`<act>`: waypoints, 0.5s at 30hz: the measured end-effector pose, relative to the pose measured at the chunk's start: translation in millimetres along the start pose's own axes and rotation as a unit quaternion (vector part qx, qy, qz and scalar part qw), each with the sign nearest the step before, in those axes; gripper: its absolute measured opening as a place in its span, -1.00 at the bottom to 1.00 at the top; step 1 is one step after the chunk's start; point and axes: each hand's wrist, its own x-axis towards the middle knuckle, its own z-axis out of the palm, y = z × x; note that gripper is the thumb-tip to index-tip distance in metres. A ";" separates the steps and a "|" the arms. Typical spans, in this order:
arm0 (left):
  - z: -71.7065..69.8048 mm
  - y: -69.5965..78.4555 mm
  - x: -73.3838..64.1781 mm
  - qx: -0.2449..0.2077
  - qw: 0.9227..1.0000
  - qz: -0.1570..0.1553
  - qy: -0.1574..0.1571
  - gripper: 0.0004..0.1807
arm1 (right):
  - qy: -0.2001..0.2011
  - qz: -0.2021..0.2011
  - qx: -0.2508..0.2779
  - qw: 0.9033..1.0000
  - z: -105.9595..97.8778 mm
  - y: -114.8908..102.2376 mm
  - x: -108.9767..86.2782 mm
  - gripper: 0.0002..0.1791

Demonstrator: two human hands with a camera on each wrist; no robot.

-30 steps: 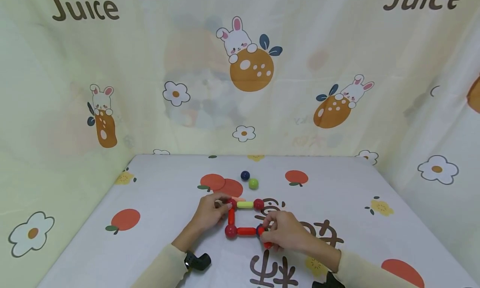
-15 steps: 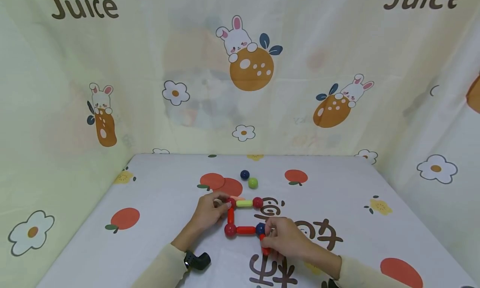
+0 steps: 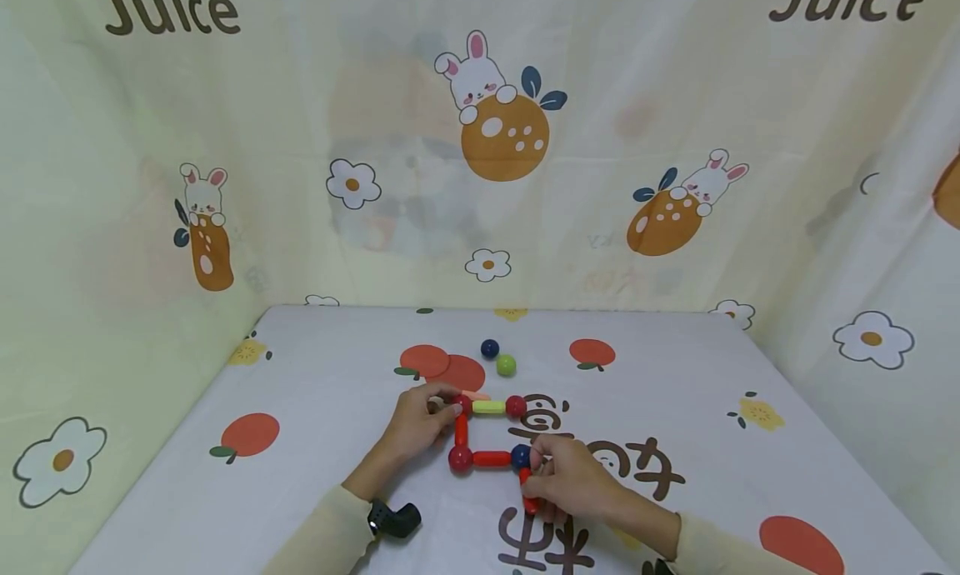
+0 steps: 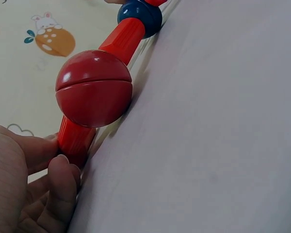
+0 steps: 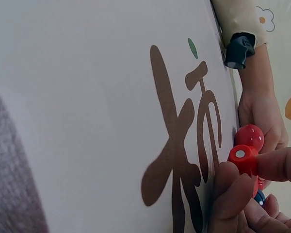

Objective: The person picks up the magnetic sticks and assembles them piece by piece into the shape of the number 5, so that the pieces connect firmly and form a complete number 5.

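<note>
A frame of magnetic-looking rods and balls lies on the cloth. My left hand (image 3: pixel 417 421) grips its far left corner, fingers at the far red ball (image 3: pixel 463 405) and the red side rod (image 4: pixel 75 138). A yellow-green rod (image 3: pixel 489 407) runs from that corner to another red ball (image 3: pixel 516 406). At the near left corner sits a larger-looking red ball (image 4: pixel 94 88), joined by a red rod (image 3: pixel 492 459) to a blue ball (image 3: pixel 521 457). With thumb and fingers my right hand (image 3: pixel 576 477) pinches a red rod (image 5: pixel 242 158), which extends from the blue ball toward me.
Behind the frame, a loose dark blue ball (image 3: pixel 490 348) and a green ball (image 3: pixel 506 365) lie close together. White printed cloth (image 3: pixel 345 350) covers the table, and a patterned curtain (image 3: pixel 405 275) stands behind and at both sides.
My right hand has shifted slightly toward me, uncovering the blue ball; the red rod it pinches now points more straight toward me. The left hand keeps its place.
</note>
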 end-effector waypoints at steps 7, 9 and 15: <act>1.1 -1.6 1.3 -0.009 1.000 -0.016 -0.005 -0.72 | 0.001 0.008 -0.012 1.000 -0.5 -0.6 -0.1 -0.74; 1.6 -1.9 1.7 -0.014 1.000 -0.018 -0.007 -0.70 | 0.002 0.006 -0.015 1.000 -0.5 -0.4 -0.1 -0.73; 2.3 -2.0 1.7 -0.004 1.000 -0.019 -0.004 -0.70 | 0.007 -0.006 -0.022 1.000 -1.2 -1.3 -0.1 -0.72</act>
